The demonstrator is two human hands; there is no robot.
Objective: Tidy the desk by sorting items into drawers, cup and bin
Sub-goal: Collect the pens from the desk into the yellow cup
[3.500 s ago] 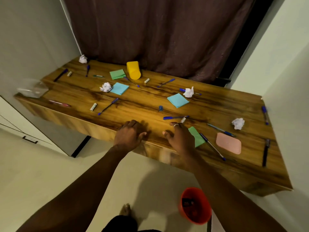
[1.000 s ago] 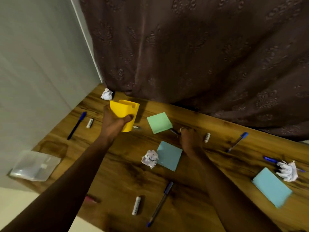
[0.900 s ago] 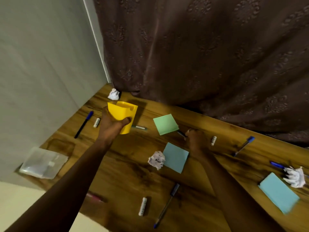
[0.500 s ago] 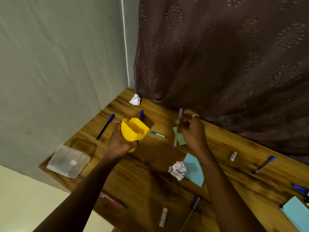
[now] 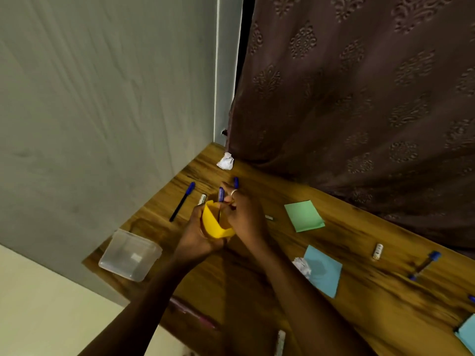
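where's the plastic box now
Head view: the clear plastic box sits on the desk, near-left corner, left of the left hand holding the yellow cup.

My left hand [image 5: 198,238] grips the small yellow plastic cup [image 5: 215,225], tipped at a slant over the wooden desk [image 5: 359,291]. My right hand [image 5: 244,214] pinches a slim blue-capped pen [image 5: 221,195], standing near upright, cap on top, its lower end inside the cup's mouth.

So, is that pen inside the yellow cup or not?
Partly in: the pen dips below the rim of the yellow cup; its blue cap sticks out, pinched by the right hand.
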